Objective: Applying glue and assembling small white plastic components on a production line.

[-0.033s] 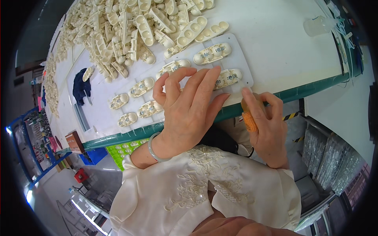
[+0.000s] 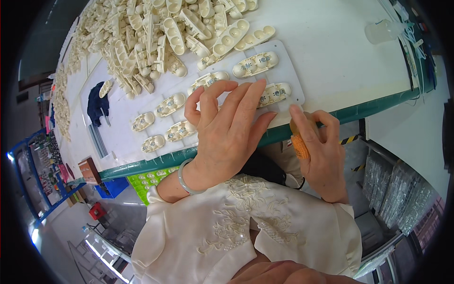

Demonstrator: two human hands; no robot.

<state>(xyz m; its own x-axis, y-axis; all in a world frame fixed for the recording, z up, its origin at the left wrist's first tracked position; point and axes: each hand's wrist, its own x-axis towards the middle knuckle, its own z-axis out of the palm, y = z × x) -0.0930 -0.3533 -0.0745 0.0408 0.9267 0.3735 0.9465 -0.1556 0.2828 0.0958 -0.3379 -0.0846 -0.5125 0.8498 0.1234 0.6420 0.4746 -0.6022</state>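
On the table lies a white tray [image 2: 289,71] holding two rows of cream plastic shells [image 2: 255,64], small metal pieces showing inside them. Over its near row hovers my left hand [image 2: 227,132], fingers apart and holding nothing; it hides some of the shells. One shell [image 2: 275,94] shows just past its fingertips. Off the tray's near right corner, my right hand [image 2: 324,158] is closed around a tan, rounded thing with an orange textured part [image 2: 300,146]. Its kind cannot be made out, as my fingers cover much of it.
A big heap of cream plastic shells [image 2: 142,42] covers the far left of the table. Left of the tray lie a dark blue cloth [image 2: 97,102] and grey rods [image 2: 97,141]. A clear bottle [image 2: 380,32] is at the far right. Green edging [image 2: 369,110] borders the table.
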